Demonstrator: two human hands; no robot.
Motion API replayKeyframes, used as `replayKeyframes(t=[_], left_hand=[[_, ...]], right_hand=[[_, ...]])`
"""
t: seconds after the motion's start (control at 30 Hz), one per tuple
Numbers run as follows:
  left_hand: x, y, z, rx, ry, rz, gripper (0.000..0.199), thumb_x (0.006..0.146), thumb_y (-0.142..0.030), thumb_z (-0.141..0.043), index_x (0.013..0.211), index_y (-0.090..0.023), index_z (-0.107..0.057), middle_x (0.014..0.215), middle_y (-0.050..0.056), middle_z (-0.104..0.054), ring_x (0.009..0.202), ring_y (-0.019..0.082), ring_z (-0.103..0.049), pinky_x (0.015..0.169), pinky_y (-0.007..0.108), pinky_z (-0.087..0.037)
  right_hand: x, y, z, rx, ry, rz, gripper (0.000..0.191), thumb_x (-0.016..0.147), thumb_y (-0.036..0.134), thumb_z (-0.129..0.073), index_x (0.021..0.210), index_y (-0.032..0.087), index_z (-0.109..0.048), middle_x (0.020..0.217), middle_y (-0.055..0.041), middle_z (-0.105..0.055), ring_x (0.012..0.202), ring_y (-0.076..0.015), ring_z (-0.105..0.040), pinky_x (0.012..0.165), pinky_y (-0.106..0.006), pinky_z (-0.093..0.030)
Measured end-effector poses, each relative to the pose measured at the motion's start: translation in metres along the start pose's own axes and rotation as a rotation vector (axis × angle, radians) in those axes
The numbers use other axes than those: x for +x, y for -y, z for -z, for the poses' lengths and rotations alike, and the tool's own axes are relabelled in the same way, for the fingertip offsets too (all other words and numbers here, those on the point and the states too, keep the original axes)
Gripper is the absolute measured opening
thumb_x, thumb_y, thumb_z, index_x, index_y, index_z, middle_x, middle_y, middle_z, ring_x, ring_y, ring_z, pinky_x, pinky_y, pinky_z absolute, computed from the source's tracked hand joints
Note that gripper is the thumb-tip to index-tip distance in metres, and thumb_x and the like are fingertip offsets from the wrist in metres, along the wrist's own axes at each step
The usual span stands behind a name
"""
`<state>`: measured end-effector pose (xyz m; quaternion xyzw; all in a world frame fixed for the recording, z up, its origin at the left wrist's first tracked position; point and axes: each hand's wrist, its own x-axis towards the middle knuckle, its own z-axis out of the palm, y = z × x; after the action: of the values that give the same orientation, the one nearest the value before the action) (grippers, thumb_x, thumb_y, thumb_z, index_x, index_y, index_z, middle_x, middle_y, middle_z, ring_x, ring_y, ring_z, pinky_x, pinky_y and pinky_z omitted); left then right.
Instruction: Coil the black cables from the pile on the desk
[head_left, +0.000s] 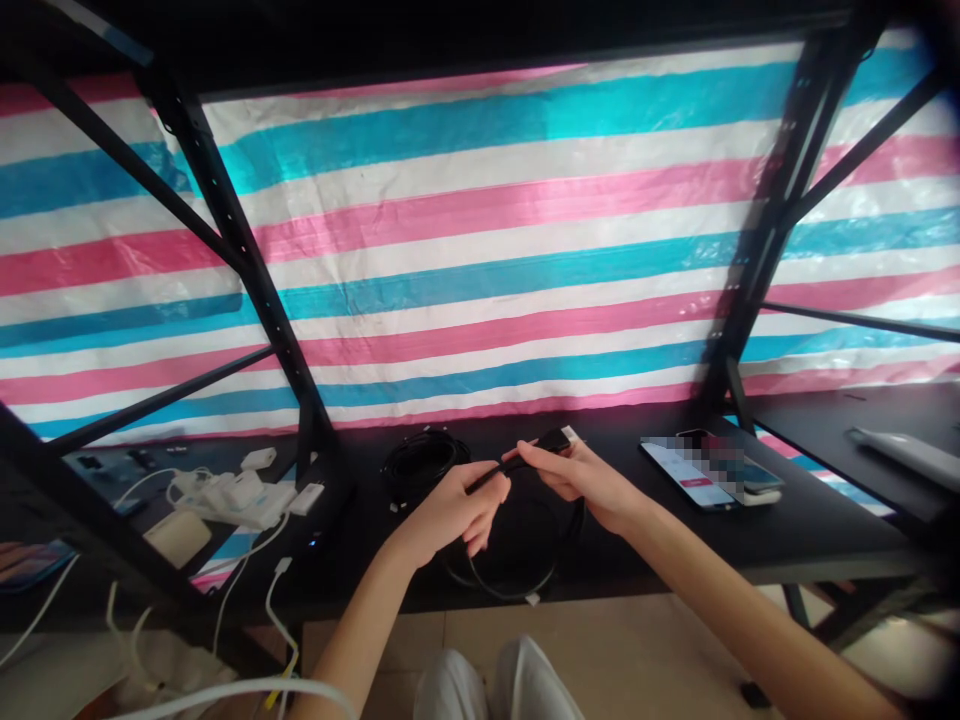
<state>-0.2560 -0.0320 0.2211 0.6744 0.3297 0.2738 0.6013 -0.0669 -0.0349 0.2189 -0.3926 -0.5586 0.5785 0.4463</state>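
A black cable (517,597) hangs in a loose loop between my hands, above the front part of the black shelf. My left hand (466,503) is closed round one stretch of it. My right hand (574,472) pinches it near a thick black connector (553,440), beside which a small pale tag shows. A small white label (533,599) sits at the bottom of the loop. Behind my left hand lies a second coiled black cable (424,462) on the shelf.
On the right of the shelf (810,540) lie phones (686,475), one with its screen lit. To the left stand a white power strip (259,505) with several plugs and white cords (274,610). Black rack posts (251,270) frame a striped plastic sheet (495,230).
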Motion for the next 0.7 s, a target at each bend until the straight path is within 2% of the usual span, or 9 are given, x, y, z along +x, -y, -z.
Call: replayKeyframes(t=[0.07, 0.17, 0.23, 0.3, 0.37, 0.47, 0.57, 0.7], left_hand=[[0.001, 0.011, 0.002, 0.173, -0.221, -0.117, 0.03, 0.072, -0.045, -0.067, 0.074, -0.017, -0.054, 0.049, -0.007, -0.047, 0.045, 0.009, -0.048, 0.05, 0.021, -0.041], [0.005, 0.039, 0.007, 0.268, -0.587, -0.293, 0.021, 0.071, -0.031, -0.068, 0.085, -0.018, -0.058, 0.078, 0.001, -0.063, 0.077, 0.016, -0.061, 0.077, 0.028, -0.047], [0.012, 0.061, 0.011, 0.2, -0.715, -0.368, 0.036, 0.07, -0.028, -0.067, 0.104, -0.02, -0.055, 0.102, 0.005, -0.064, 0.1, 0.02, -0.06, 0.092, 0.033, -0.043], [0.02, 0.08, 0.013, 0.089, -0.778, -0.413, 0.049, 0.068, -0.029, -0.069, 0.113, -0.02, -0.05, 0.115, 0.007, -0.06, 0.112, 0.023, -0.055, 0.099, 0.036, -0.039], [0.026, 0.092, 0.012, -0.034, -0.807, -0.43, 0.054, 0.065, -0.032, -0.071, 0.112, -0.02, -0.049, 0.116, 0.009, -0.059, 0.116, 0.024, -0.053, 0.102, 0.038, -0.037], [0.028, 0.096, 0.004, -0.159, -0.733, -0.382, 0.05, 0.068, -0.037, -0.069, 0.11, -0.018, -0.05, 0.109, 0.009, -0.064, 0.115, 0.024, -0.054, 0.102, 0.038, -0.036], [0.026, 0.091, -0.007, -0.225, -0.675, -0.308, 0.042, 0.076, -0.041, -0.063, 0.11, -0.018, -0.053, 0.094, 0.008, -0.071, 0.109, 0.023, -0.059, 0.098, 0.039, -0.039], [0.028, 0.084, -0.014, -0.224, -0.734, -0.266, 0.032, 0.079, -0.043, -0.061, 0.098, -0.017, -0.058, 0.058, 0.001, -0.067, 0.091, 0.022, -0.067, 0.092, 0.039, -0.044]], right_hand=[[0.0, 0.002, 0.002, 0.042, -0.075, 0.049, 0.043, 0.072, 0.055, -0.068, 0.086, 0.014, -0.066, 0.051, 0.0095, -0.014, 0.046, -0.0049, -0.008, 0.04, -0.022, -0.004], [0.0, 0.004, 0.007, 0.187, -0.135, 0.098, 0.043, 0.07, 0.056, -0.069, 0.085, 0.015, -0.064, 0.052, 0.01, -0.012, 0.046, -0.0049, -0.007, 0.04, -0.021, -0.003], [-0.001, 0.002, 0.008, 0.28, -0.112, 0.104, 0.042, 0.07, 0.055, -0.07, 0.084, 0.016, -0.063, 0.052, 0.0104, -0.011, 0.046, -0.0047, -0.005, 0.04, -0.021, -0.004], [0.0, -0.001, 0.008, 0.354, -0.072, 0.107, 0.04, 0.069, 0.053, -0.072, 0.082, 0.016, -0.062, 0.051, 0.0107, -0.01, 0.046, -0.0045, -0.004, 0.04, -0.021, -0.004], [0.001, -0.004, 0.008, 0.415, -0.043, 0.118, 0.04, 0.068, 0.053, -0.073, 0.081, 0.017, -0.061, 0.051, 0.0108, -0.009, 0.045, -0.0043, -0.004, 0.04, -0.021, -0.004], [0.004, -0.007, 0.006, 0.465, -0.028, 0.147, 0.039, 0.068, 0.052, -0.073, 0.08, 0.017, -0.06, 0.051, 0.0112, -0.009, 0.044, -0.0042, -0.003, 0.039, -0.021, -0.003], [0.006, -0.009, 0.005, 0.457, -0.032, 0.165, 0.038, 0.069, 0.051, -0.073, 0.078, 0.017, -0.059, 0.05, 0.0115, -0.009, 0.044, -0.0042, -0.003, 0.039, -0.021, -0.004], [0.008, -0.01, 0.006, 0.431, -0.069, 0.191, 0.038, 0.071, 0.05, -0.072, 0.07, 0.017, -0.052, 0.052, 0.0107, -0.012, 0.044, -0.0044, -0.005, 0.039, -0.021, -0.005]])
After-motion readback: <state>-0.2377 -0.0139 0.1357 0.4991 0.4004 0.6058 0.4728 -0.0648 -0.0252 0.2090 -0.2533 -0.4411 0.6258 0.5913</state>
